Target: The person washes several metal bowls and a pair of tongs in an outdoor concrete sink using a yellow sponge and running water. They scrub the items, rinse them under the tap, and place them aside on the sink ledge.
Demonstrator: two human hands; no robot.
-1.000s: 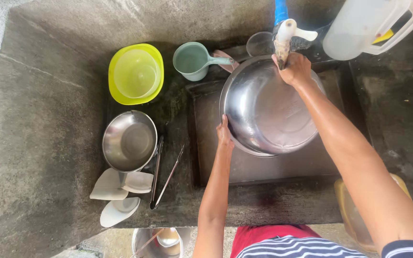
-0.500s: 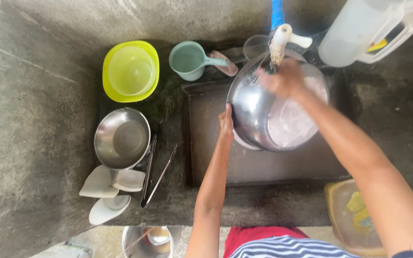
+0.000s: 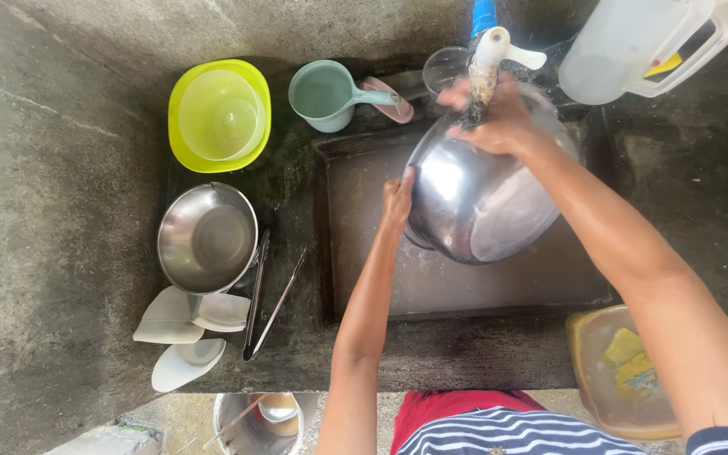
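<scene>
Under the white tap (image 3: pixel 492 52), head view: the big steel bowl (image 3: pixel 482 190) now stands tilted steeply over the dark tray (image 3: pixel 465 286), its wet inside turned toward the person, where a second ago it lay flatter and more open to the camera, so rinsing looks well along. Left hand (image 3: pixel 398 198) has its grip closed on the bowl's near rim; right hand (image 3: pixel 503 122) grips the far rim by the tap. Beside it, the smaller steel bowl (image 3: pixel 206 238) and yellow bowl (image 3: pixel 219 115) sit unmoved on the concrete.
</scene>
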